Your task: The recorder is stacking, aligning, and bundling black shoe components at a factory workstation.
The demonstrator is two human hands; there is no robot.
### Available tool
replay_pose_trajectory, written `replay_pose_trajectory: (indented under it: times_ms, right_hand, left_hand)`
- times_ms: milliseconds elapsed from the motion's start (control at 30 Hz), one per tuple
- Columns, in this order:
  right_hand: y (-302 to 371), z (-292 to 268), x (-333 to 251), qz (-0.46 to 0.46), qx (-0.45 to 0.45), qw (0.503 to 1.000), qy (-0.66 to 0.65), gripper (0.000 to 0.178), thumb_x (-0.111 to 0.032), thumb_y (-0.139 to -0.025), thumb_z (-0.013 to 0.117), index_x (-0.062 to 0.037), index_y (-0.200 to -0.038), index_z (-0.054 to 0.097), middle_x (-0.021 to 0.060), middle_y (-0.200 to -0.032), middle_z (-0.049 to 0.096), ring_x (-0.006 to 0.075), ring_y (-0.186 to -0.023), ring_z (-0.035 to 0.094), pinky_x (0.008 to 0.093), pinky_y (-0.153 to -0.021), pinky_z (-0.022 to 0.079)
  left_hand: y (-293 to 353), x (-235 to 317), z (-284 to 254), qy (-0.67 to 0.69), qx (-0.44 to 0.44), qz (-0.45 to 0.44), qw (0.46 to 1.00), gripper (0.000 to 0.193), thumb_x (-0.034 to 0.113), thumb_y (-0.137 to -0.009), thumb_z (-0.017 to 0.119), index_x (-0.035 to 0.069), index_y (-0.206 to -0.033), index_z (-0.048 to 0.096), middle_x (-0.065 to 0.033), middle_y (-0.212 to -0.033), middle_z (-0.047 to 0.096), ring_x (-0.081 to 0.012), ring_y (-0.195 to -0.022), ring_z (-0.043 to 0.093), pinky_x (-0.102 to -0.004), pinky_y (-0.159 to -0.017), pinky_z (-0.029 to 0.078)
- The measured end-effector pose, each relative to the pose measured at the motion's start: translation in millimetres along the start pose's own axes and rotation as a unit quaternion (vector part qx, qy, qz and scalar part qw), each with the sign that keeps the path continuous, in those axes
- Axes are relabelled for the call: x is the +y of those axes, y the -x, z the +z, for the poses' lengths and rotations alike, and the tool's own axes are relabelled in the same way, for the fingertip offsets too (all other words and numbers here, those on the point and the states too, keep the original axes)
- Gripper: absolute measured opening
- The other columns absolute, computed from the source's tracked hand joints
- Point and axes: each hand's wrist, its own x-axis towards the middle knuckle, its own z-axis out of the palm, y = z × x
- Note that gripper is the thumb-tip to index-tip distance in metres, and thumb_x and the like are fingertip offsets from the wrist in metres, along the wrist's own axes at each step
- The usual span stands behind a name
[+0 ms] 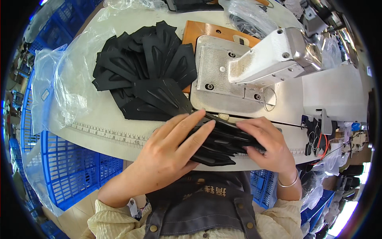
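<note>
Left hand (169,147) gripping left end of black padded stack (218,140) — fingers across top, thumb mostly hidden. Right hand (271,145) gripping right end, fingers over far side, thumb on near side. Stack between hands at near edge of white table (159,14). Fanned black pile (145,65) farther left, beside sewing machine (264,55). Ruler strip (115,139) along near edge — blue crate (75,167) below, near left.
</note>
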Motion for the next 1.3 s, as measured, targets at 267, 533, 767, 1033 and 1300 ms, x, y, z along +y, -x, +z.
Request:
replay_pose_trajectory:
  times_ms: [267, 533, 767, 1033, 1300]
  right_hand:
    - [6, 27, 0, -0.044, 0.005, 0.997, -0.062, 0.061, -0.007, -0.080, 0.072, 0.0047, -0.136, 0.049, 0.0204, -0.127, 0.056, 0.0384, -0.108, 0.057, 0.0438, -0.092, 0.047]
    - [34, 43, -16, 0.011, 0.114, 0.993, 0.034, 0.095, -0.035, -0.069, 0.084, 0.0048, -0.144, 0.041, 0.0199, -0.133, 0.053, 0.0376, -0.115, 0.054, 0.0488, -0.100, 0.041]
    - [38, 52, -10, -0.042, 0.126, 0.991, -0.007, 0.089, -0.019, -0.066, 0.087, 0.0020, -0.142, 0.046, 0.0173, -0.135, 0.052, 0.0353, -0.119, 0.053, 0.0462, -0.101, 0.041]
    - [59, 24, 16, 0.209, 0.255, 0.919, 0.218, 0.054, -0.013, -0.072, 0.085, 0.0015, -0.119, 0.060, 0.0128, -0.097, 0.059, 0.0284, -0.084, 0.059, 0.0377, -0.074, 0.049]
    - [42, 29, 11, 0.172, 0.256, 0.951, 0.019, 0.039, 0.007, -0.077, 0.071, -0.0003, -0.115, 0.064, 0.0137, -0.089, 0.055, 0.0313, -0.078, 0.057, 0.0372, -0.068, 0.047]
  left_hand:
    - [-21, -8, -18, -0.147, -0.051, 0.040, 0.987, 0.089, 0.025, -0.047, 0.091, 0.007, -0.128, 0.061, -0.0140, -0.140, 0.055, -0.0364, -0.132, 0.049, -0.0556, -0.112, 0.033]
    - [-18, -6, 9, -0.041, -0.054, 0.066, 0.996, 0.083, 0.020, -0.055, 0.090, 0.001, -0.129, 0.058, -0.0144, -0.120, 0.064, -0.0349, -0.107, 0.062, -0.0450, -0.095, 0.049]
    - [-24, 9, 6, -0.081, -0.079, 0.059, 0.992, 0.083, 0.017, -0.050, 0.089, 0.010, -0.128, 0.060, -0.0113, -0.117, 0.063, -0.0330, -0.105, 0.062, -0.0432, -0.089, 0.051]
    - [-22, 2, 9, -0.077, -0.083, 0.073, 0.991, 0.080, 0.018, -0.049, 0.089, 0.011, -0.124, 0.063, -0.0091, -0.118, 0.063, -0.0321, -0.104, 0.063, -0.0425, -0.088, 0.052]
    - [-21, -1, 10, -0.055, -0.070, 0.077, 0.993, 0.072, 0.020, -0.050, 0.089, 0.006, -0.115, 0.063, -0.0108, -0.124, 0.063, -0.0311, -0.106, 0.064, -0.0415, -0.087, 0.053]
